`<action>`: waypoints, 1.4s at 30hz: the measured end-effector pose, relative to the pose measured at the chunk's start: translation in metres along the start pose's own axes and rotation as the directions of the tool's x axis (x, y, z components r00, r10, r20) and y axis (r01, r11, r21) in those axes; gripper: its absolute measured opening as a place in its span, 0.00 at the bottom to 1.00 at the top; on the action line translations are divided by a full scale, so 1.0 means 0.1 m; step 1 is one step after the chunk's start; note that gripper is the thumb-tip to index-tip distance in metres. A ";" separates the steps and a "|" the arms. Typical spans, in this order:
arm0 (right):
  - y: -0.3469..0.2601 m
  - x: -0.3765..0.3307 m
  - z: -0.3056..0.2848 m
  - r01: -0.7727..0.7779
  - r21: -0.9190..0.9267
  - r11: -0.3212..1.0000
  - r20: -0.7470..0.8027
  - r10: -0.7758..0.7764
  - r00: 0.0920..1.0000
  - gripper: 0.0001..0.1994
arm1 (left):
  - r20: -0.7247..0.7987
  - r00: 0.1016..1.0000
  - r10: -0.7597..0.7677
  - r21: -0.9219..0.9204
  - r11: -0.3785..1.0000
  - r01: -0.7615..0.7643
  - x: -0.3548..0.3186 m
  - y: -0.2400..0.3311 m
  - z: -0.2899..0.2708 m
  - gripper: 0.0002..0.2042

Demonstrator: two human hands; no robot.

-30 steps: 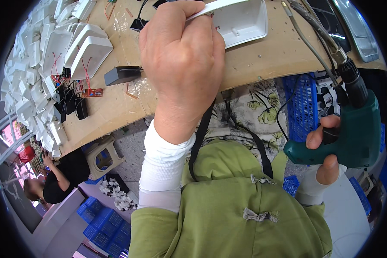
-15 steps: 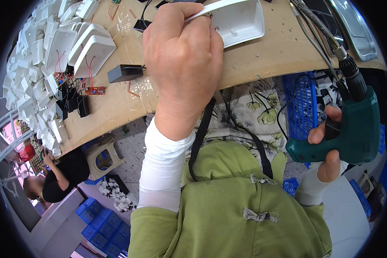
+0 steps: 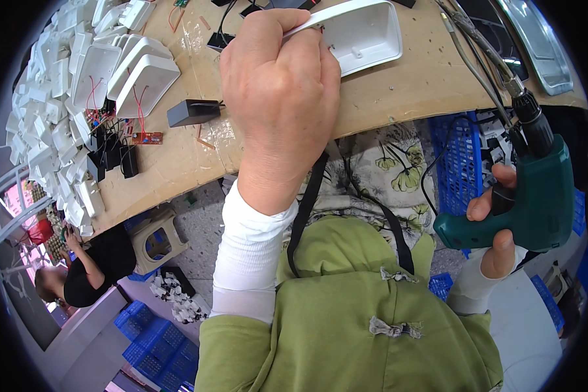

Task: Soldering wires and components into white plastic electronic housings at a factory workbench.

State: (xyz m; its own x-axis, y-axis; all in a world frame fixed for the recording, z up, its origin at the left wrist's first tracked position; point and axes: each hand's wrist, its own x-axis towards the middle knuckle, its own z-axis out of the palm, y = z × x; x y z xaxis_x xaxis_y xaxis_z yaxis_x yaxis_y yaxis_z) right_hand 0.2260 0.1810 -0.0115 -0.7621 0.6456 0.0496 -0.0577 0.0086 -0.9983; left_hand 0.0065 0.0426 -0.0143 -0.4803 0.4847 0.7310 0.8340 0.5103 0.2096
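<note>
My left hand (image 3: 281, 91) is closed on the near left rim of a white plastic housing (image 3: 366, 39), a hollow box whose open side faces up. Its fingertips are hidden behind the rim. At the right, my right hand (image 3: 496, 209) grips a dark green electric drill (image 3: 545, 196), a finger lying by the trigger and the thumb lower on the handle. The drill's black chuck (image 3: 536, 124) points up and away, in line with a flexible metal-sheathed cable. To the left of my left hand lies a small black box (image 3: 193, 112) with a lead.
A big heap of white housings (image 3: 52, 124) covers the table's left side, beside a red circuit board (image 3: 147, 138) and black boxes (image 3: 111, 160). A blue crate (image 3: 457, 157) stands below the table (image 3: 170, 176) edge. Another person (image 3: 98, 268) sits far left near a stool (image 3: 157, 242).
Almost nothing differs. The table and the things on it appear very slightly shifted in the picture; both hands keep their holds on the housing and the drill.
</note>
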 end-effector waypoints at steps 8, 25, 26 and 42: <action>0.04 -0.02 -0.01 -0.014 0.012 1.000 -0.006 0.014 1.000 0.35 | 0.006 0.999 -0.048 0.003 0.999 0.048 -0.01 -0.05 0.00 0.03; 0.01 0.00 0.04 -0.009 0.032 0.999 -0.009 0.009 1.000 0.35 | -0.011 0.999 -0.037 -0.020 0.999 0.037 -0.04 -0.08 0.02 0.04; 0.01 0.00 0.03 -0.003 0.030 1.000 0.016 0.003 1.000 0.35 | -0.012 0.999 -0.038 -0.018 0.999 0.037 -0.04 -0.08 0.02 0.04; 0.02 -0.02 0.01 -0.042 0.019 0.999 -0.014 0.043 0.999 0.35 | 0.004 1.000 0.028 0.008 1.000 -0.028 -0.02 -0.01 0.03 0.04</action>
State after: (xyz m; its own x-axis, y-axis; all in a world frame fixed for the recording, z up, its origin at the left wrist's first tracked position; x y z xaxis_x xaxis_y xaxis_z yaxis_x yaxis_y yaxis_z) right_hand 0.2263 0.1790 -0.0139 -0.7545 0.6563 0.0064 -0.0378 -0.0337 -0.9987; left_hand 0.0056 0.0435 -0.0182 -0.4577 0.5015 0.7342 0.8451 0.5020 0.1839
